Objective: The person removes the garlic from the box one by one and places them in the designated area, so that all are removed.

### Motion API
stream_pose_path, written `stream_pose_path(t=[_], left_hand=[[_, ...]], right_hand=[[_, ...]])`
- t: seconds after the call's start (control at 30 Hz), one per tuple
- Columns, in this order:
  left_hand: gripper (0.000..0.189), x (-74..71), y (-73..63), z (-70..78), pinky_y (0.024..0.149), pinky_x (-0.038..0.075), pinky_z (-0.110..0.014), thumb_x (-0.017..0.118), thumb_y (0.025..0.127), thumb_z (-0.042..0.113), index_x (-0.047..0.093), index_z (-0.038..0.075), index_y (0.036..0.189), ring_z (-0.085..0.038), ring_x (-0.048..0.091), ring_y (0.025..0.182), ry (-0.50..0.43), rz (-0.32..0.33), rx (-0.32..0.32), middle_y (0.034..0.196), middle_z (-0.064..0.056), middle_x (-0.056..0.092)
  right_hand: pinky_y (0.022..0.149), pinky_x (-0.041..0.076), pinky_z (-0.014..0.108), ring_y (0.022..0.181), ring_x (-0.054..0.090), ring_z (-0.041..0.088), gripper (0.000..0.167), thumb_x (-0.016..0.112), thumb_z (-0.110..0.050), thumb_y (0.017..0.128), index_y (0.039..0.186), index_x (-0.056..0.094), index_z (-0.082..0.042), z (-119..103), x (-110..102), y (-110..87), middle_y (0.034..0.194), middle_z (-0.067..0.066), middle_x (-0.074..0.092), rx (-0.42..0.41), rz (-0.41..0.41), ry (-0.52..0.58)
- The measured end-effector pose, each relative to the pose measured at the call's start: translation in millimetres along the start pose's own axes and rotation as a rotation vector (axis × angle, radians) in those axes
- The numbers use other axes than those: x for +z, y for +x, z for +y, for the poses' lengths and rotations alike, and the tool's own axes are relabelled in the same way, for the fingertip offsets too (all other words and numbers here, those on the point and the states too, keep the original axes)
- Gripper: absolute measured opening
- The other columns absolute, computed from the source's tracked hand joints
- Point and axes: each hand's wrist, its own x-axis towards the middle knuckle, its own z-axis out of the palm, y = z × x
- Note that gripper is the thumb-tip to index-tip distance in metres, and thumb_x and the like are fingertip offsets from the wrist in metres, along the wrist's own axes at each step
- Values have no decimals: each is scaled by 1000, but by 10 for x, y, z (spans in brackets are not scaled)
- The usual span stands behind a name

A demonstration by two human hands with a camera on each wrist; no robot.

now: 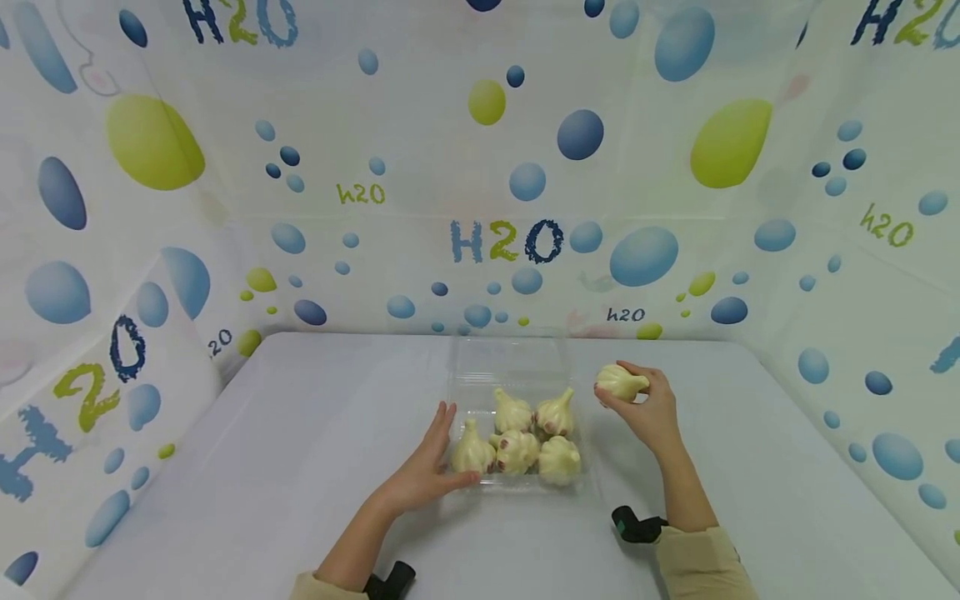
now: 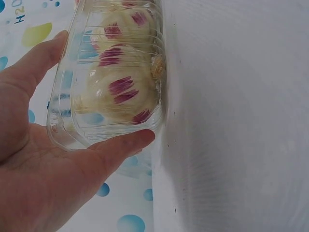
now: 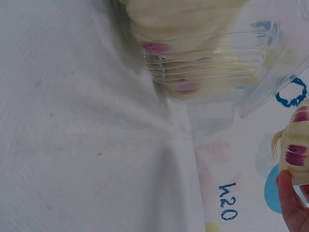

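A clear plastic clamshell box [image 1: 467, 482] stands on the table, its lid [image 1: 510, 360] tipped back. Several pale garlic bulbs [image 1: 516, 452] with purple patches sit in it. My left hand [image 1: 426, 475] spans the box's front left corner, fingers straight along the left side and thumb along the front wall; the left wrist view shows thumb [image 2: 126, 145] and fingers against the plastic. To the right of the box, above the table, my right hand [image 1: 651, 412] pinches one garlic bulb [image 1: 621, 382] between thumb and fingers. That bulb [image 3: 298, 145] is partly cut off in the right wrist view.
The table [image 1: 315, 417] has a white cover. Behind it and at both sides hangs a white sheet [image 1: 420, 125] with coloured dots and H2O lettering. Black wrist devices [image 1: 637, 525] show at both forearms, below light sleeves.
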Motion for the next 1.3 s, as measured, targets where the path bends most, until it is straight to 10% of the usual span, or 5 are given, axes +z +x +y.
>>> stream_pose_path(t=[1.3], left_hand=[[101, -7, -3, -2, 100, 27, -56, 72, 79, 28, 0, 10, 148, -37, -2, 136, -26, -10, 1, 151, -16, -12]], right_hand=[[90, 38, 49, 113, 43, 37, 67, 77, -27, 73, 126, 50, 4, 362, 76, 74, 127, 27, 46, 200, -172, -94]])
